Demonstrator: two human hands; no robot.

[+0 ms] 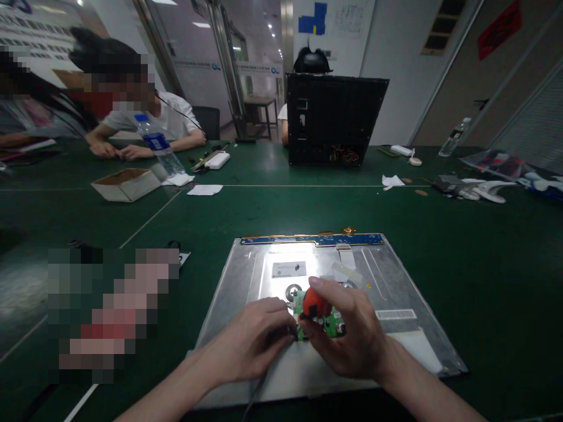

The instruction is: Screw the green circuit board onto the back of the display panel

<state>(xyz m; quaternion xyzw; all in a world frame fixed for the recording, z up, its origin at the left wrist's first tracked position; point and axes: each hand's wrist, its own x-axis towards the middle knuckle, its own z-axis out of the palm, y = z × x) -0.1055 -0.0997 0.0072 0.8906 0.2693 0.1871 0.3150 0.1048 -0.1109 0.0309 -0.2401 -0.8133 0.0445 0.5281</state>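
The green circuit board (pixel 329 326) sits at the lower centre of the frame, on the metal back of a flat panel (pixel 246 275) that lies on the desk (pixel 246 211). The right hand (pixel 352 328), right of the board, has its thumb and fingers curled around a red-handled tool (pixel 311 300) held over the board. The left hand (pixel 259 337) has its fingers bent in at the board's left edge; whether they pinch the board or the dark cable (pixel 255 391) beneath them, I cannot tell.

The board looks light and stiff but fragile, its small parts easily knocked, so the bare edges seem the best place to hold it. The panel is probably heavier, smooth enough to slide, and liable to crack if bent; two opposite sides of its frame would be the sensible grip, clear of the blue strip (pixel 285 240) along its top edge and the white ribbon (pixel 346 257) just below, which looks soft and easily torn. The tool's thick handle should give a firm grip.
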